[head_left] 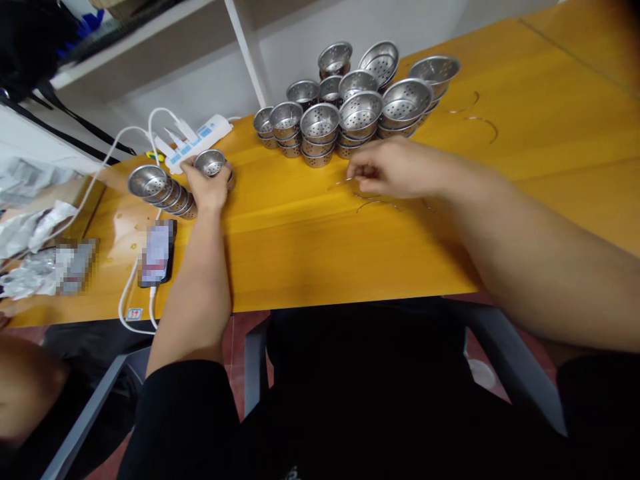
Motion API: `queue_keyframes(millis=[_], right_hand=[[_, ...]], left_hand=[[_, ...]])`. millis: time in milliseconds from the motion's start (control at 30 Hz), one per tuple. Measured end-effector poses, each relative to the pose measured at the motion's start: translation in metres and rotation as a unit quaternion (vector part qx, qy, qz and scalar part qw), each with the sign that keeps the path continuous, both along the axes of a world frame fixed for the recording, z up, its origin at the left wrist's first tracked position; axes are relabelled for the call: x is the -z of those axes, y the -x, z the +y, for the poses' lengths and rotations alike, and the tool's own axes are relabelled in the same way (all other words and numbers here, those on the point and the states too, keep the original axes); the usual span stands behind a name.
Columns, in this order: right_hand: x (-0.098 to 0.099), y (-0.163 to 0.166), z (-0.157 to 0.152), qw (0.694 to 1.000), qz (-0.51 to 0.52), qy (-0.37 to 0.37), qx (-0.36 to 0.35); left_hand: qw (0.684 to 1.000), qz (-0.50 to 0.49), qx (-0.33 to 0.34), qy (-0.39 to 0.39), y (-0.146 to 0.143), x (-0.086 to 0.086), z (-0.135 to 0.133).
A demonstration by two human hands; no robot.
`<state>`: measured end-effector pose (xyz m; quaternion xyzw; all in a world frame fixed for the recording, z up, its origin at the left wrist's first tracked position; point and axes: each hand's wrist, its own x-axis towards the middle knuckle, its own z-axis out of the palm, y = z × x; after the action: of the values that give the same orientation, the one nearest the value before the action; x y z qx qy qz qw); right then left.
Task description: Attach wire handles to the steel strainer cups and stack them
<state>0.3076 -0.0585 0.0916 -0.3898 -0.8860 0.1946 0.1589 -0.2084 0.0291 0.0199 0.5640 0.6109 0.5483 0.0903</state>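
Observation:
My left hand (207, 190) is wrapped round a small perforated metal cup (210, 162) beside the power strip. Just left of it leans a stack of similar cups (149, 183). Over the middle of the table, my right hand (383, 168) has its fingers pinched together, and a thin copper-coloured wire (341, 182) sticks out from the fingertips. More thin bent wires (377, 201) lie on the table below that hand. Behind it, several stacks of perforated metal cups (320, 123) stand close together.
A white power strip (216, 132) with plugged cables lies by the wall. A phone (159, 250) on a charging cable rests left of my forearm. Clear plastic bags (35, 273) lie at the far left, near another person's arm (25, 387). Curved wires (483, 121) lie at right.

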Motion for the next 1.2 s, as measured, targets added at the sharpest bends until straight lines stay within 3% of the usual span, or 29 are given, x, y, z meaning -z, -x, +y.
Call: queue_keyframes(millis=[100, 167, 333, 500, 933, 1200], right_hand=[[0.008, -0.004, 0.007, 0.998, 0.061, -0.009, 0.005], [0.014, -0.005, 0.010, 0.996, 0.084, -0.016, 0.009], [0.021, -0.005, 0.014, 0.996, 0.084, -0.015, 0.011], [0.019, -0.001, 0.010, 0.996, 0.089, -0.010, 0.013], [0.018, 0.005, 0.003, 0.994, 0.105, 0.006, 0.020], [0.017, 0.008, 0.000, 0.990, 0.136, 0.028, 0.008]], left_hand=[[0.997, -0.022, -0.068, -0.022, -0.012, 0.001, 0.004], [0.997, -0.028, -0.073, -0.008, -0.017, 0.001, 0.006], [0.999, -0.039, -0.033, 0.014, -0.036, -0.006, -0.001], [0.994, -0.090, -0.055, 0.026, -0.054, -0.012, -0.013], [0.989, -0.131, 0.058, -0.023, -0.049, -0.003, -0.012], [0.998, -0.061, 0.017, 0.008, -0.064, -0.022, -0.024]])
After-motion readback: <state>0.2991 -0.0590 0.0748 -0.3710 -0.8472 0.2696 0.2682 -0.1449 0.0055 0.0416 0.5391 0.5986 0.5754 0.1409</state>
